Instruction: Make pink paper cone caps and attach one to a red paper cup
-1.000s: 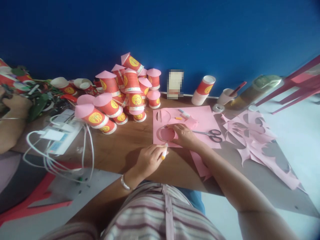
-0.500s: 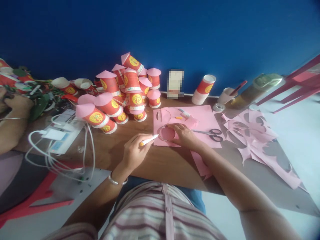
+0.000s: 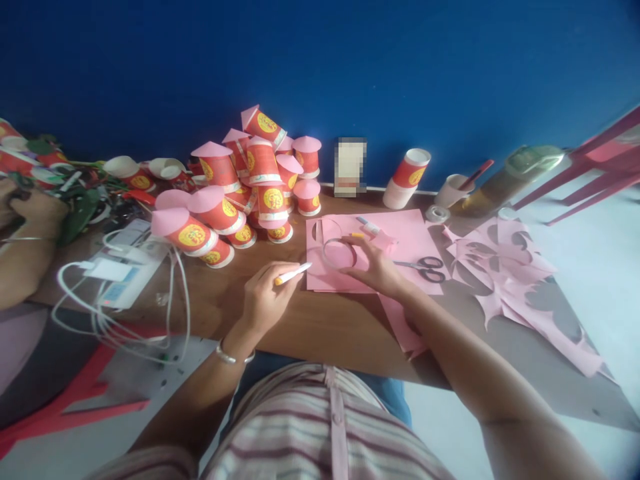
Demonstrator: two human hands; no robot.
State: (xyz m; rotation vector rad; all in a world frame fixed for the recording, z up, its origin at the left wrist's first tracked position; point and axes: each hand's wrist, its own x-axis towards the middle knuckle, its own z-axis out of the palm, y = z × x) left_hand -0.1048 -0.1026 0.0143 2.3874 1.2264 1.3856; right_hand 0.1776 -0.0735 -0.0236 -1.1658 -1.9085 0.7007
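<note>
My left hand [image 3: 267, 297] is closed around a white marker with a yellow end [image 3: 293, 274], its tip pointing right toward the pink paper [image 3: 405, 233]. My right hand [image 3: 374, 267] grips the right side of a thin round ring [image 3: 325, 257], with thumb and fingers curved about its edge. The ring is over the left part of the paper; whether it touches the sheet I cannot tell. Just right of that hand lie black-handled scissors [image 3: 430, 269]. A small yellow cap [image 3: 357, 235] and a glue-stick-like tube [image 3: 367, 225] rest on the paper behind my fingers.
Red paper cups with pink cone tops [image 3: 215, 167] are piled at left. Cut pink scraps [image 3: 520, 267] cover the right side. At the back stand stacked cups [image 3: 407, 177], a tape roll [image 3: 437, 213] and a bottle [image 3: 500, 180]. A power strip [image 3: 123, 283] trails cables; another person's hand [image 3: 40, 207] is far left.
My right hand has shifted the ring slightly up and to the right on the paper. The marker in my left hand has drawn back a little to the left.
</note>
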